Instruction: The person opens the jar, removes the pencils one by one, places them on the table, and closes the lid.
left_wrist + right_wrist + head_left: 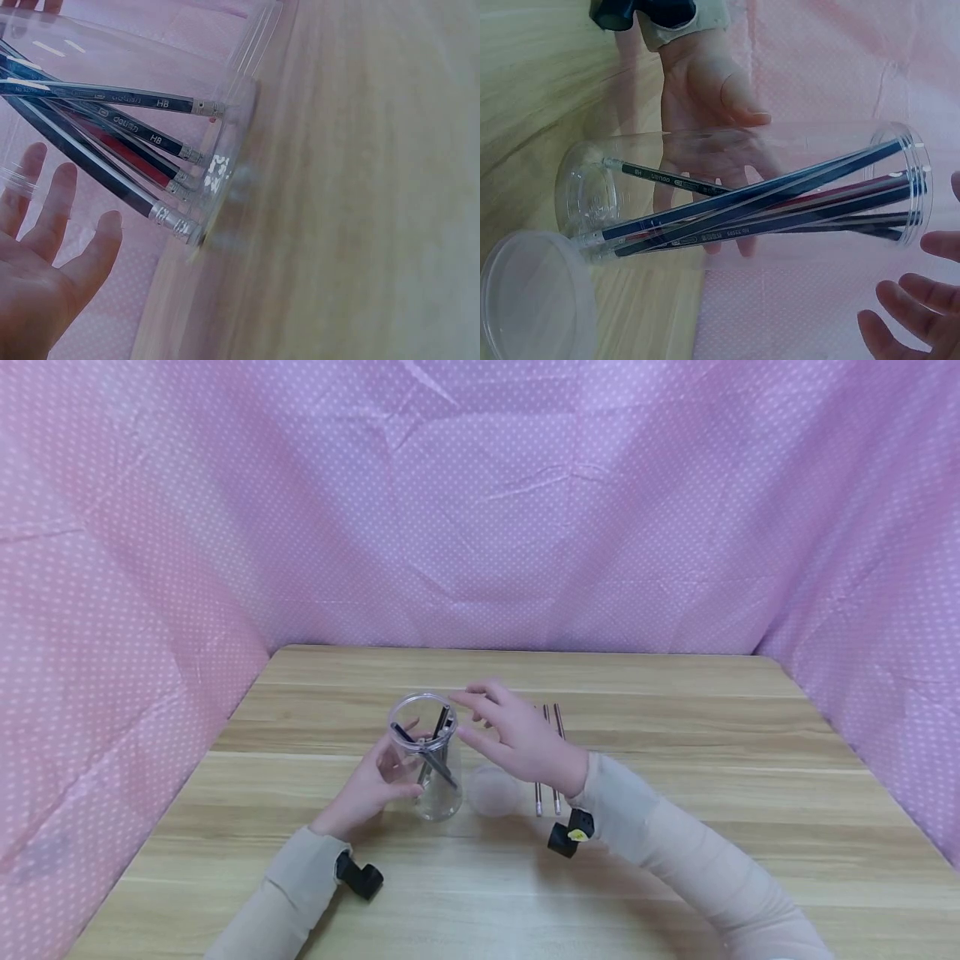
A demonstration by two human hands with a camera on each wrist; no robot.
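Closest in, the right sleeve (pixel 675 845) slants over the surface (pixel 712 735)! The jar (pixel 440 802), looking upright left of the lid, sits clamped in the left hand (pixel 375 778). I'd keep that grip steady, squeezing lightly. The empty right hand (pixel 521 735), fingers apart, hovers beside the rim, best kept off the mouth. Then the lid (pixel 492 790), the leaning pencils (pixel 742 195) inside, the loose pencils (pixel 557 802) right of the lid!

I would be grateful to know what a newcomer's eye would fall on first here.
Probably the clear jar of mostly dark pencils, between the left hand and the right hand. Next might come the pink dotted cloth behind the table, then the whitish round lid beside the jar.
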